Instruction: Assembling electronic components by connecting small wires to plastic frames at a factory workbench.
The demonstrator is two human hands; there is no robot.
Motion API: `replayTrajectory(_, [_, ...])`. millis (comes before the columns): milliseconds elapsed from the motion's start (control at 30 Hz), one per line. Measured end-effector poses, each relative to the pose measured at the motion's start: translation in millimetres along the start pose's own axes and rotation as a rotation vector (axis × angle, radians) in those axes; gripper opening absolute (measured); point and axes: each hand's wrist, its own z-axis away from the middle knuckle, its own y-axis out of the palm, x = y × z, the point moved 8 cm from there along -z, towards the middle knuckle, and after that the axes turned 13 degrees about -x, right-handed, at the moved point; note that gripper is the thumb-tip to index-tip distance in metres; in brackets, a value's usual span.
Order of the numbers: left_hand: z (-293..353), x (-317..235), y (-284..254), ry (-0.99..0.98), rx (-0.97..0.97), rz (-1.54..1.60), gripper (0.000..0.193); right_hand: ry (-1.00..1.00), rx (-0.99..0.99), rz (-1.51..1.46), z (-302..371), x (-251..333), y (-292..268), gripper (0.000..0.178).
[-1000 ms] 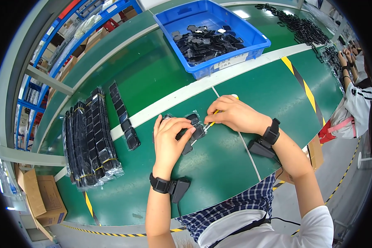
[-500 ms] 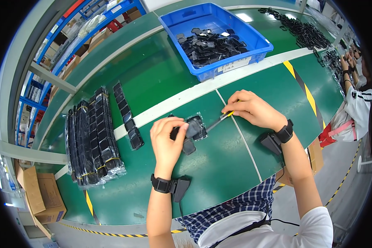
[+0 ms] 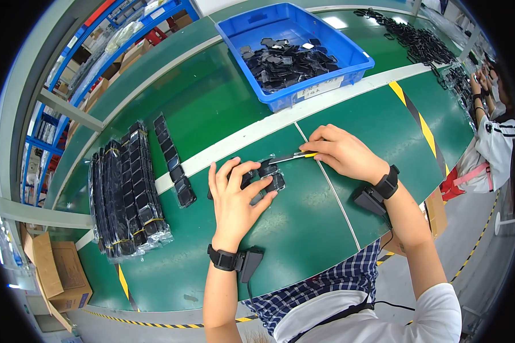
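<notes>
My left hand (image 3: pixel 234 191) lies over several black square pieces on the green bench, its fingers stretched out and pressing on them. One black square piece (image 3: pixel 276 182) shows beside its fingertips, with a clear film edge; others are partly hidden under the hand. My right hand (image 3: pixel 344 155) is closed on a slim yellow-and-black utility knife (image 3: pixel 286 159). The knife's long metal blade points left, and its tip meets the upper black piece (image 3: pixel 266 168) near my left index finger.
A blue bin (image 3: pixel 315 90) holding a heap of black pieces stands beyond my hands. Bundled strips of black squares (image 3: pixel 130 188) lie at left, beside a single strip (image 3: pixel 174 160). Black frames (image 3: pixel 415 43) are piled at far right, near another person (image 3: pixel 495 137).
My left hand has let go of the dark piece it pinched and now spreads its fingers over the pieces. The knife has swung up and left, its tip on the upper piece.
</notes>
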Motion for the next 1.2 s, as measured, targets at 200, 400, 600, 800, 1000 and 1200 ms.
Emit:
replayTrajectory(200, [1, -6, 2, 0.074, -0.027, 0.109, 0.020, -0.054, 0.041, 0.002, 4, 7, 7, 0.031])
replayTrajectory(400, [-1, 9, 7, -0.052, -0.074, 0.161, 0.012, -0.119, 0.112, -0.042, 7, 12, 14, 0.028])
replayTrajectory(600, [-4, 11, 10, -0.094, -0.070, 0.070, 0.011, -0.118, 0.166, -0.064, 8, 16, 15, 0.029])
replayTrajectory(800, [-3, 12, 12, -0.129, -0.039, 0.095, 0.013, -0.106, 0.168, -0.070, 9, 16, 16, 0.029])
replayTrajectory(1000, [-3, 15, 15, -0.167, -0.023, 0.143, 0.014, -0.129, 0.150, -0.058, 6, 21, 22, 0.027])
replayTrajectory(1200, [-4, 15, 17, -0.154, 0.002, 0.144, 0.014, -0.194, 0.090, -0.025, 5, 23, 27, 0.025])
